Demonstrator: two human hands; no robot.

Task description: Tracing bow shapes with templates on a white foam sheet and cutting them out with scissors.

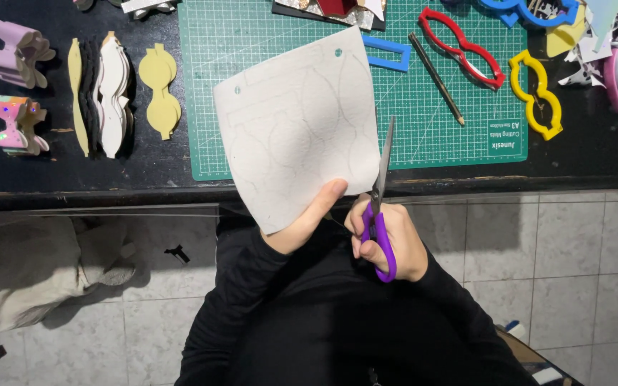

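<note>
The left hand [302, 225] pinches the lower edge of a pale sheet [298, 125] with pencilled bow outlines, held over a green cutting mat [438, 114]. The right hand [388, 239] grips purple scissors [380, 207], blades nearly together at the sheet's right edge. On the mat lie a pencil [435, 77] and a red template [461, 46]; a yellow template [536, 95] sits just beside it. Cut shapes [109, 93] lie left.

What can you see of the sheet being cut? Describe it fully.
The sheet is pale grey, stiff-looking paper or card with faint pencilled bow-shaped outlines and two punched holes near its top edge. It is held tilted above the green cutting mat. The left hand pinches its lower edge, and the purple-handled scissors in the right hand meet its right edge.
</note>
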